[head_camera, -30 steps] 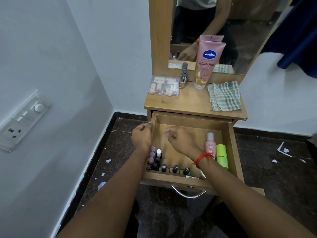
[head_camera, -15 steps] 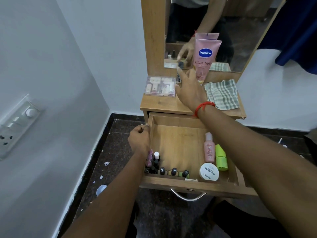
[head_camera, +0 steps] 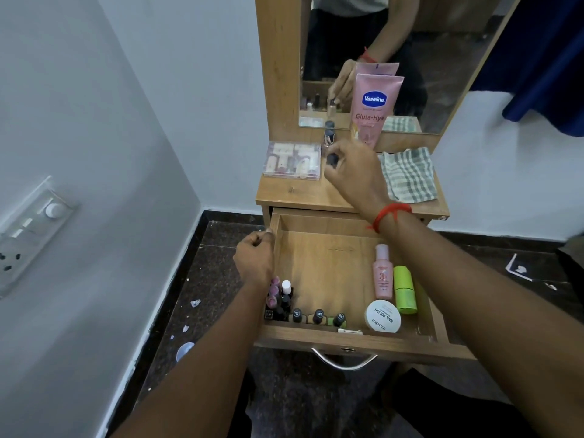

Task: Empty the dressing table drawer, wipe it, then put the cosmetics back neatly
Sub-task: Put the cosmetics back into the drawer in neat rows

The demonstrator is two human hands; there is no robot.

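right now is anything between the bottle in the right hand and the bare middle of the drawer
Nothing visible. The right hand pinches the bottle over the tabletop; the drawer is bare in the middle. The left hand sits at its left rim, off the path.

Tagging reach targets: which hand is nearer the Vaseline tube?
Right. The right hand hovers just in front of the tube, pinching a small bottle; the left hand is down at the left wall of the drawer.
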